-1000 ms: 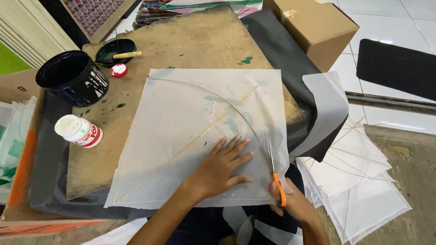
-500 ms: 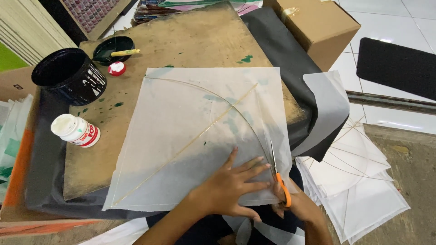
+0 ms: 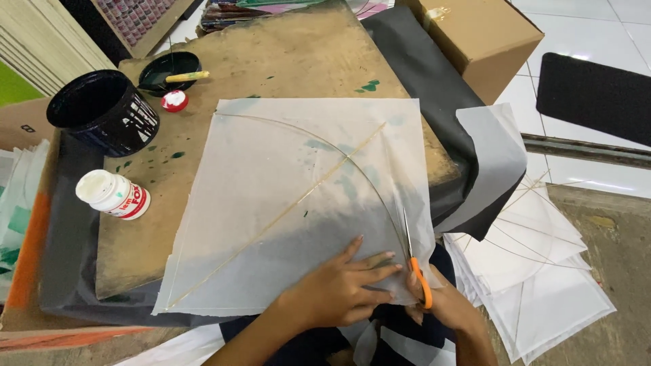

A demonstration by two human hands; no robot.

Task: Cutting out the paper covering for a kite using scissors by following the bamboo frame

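Kite sheet (image 3: 285, 203) lies on board (image 3: 285, 61), my left hand (image 3: 339, 291) flat on its near edge. Scissors (image 3: 415, 261) in my right hand (image 3: 447, 308) at sheet's right edge. Bucket (image 3: 102, 112) far left, bottle (image 3: 112, 195) before it, dish (image 3: 166, 71) behind. Box (image 3: 481, 37) far right; kite stack (image 3: 536, 271) right, on floor

- A worn wooden board (image 3: 271, 64), stained with green paint, serves as the table.
- A white paper kite (image 3: 298, 196) with thin sticks lies flat on it.
- Black bucket (image 3: 102, 112), white glue bottle (image 3: 112, 195), red cap (image 3: 175, 101) and a dark dish (image 3: 166, 68), possibly holding paint, sit along its left edge.
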